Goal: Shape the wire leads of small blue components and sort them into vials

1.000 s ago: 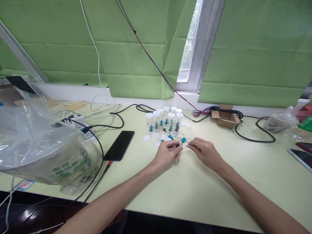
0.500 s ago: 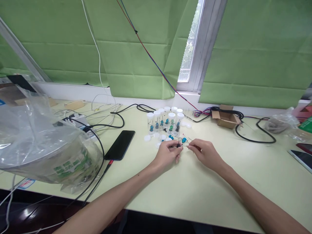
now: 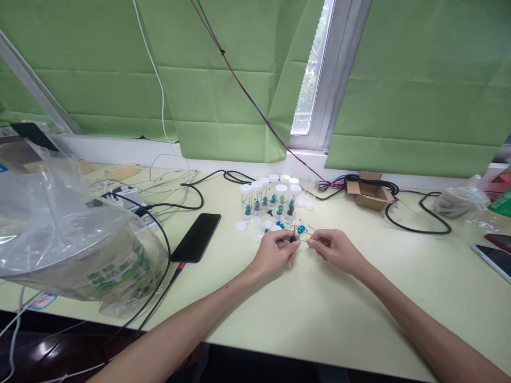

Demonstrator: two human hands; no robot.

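Observation:
My left hand (image 3: 278, 248) pinches a small black part with thin wire legs (image 3: 293, 239) between thumb and fingers. One leg runs out to the right, where the closed fingertips of my right hand (image 3: 329, 247) grip its end. Just beyond my hands lie a few small blue parts with wire legs (image 3: 301, 229) and several loose white caps (image 3: 241, 226). Behind them stands a cluster of clear capped tubes (image 3: 246, 205), upright, with blue, green and dark parts inside. The exact kind of the small parts is too small to tell.
A black phone (image 3: 196, 238) lies left of my hands, beside a large clear plastic bag (image 3: 80, 234) and tangled cables (image 3: 194, 186). At the back right are an open cardboard box (image 3: 371, 199) and a black cable loop (image 3: 423, 232). Another phone (image 3: 495, 260) lies at the right edge.
Both hands stay in almost the same place. My right fingers have shifted slightly, and the black part's upright wire legs now stand at a somewhat different angle.

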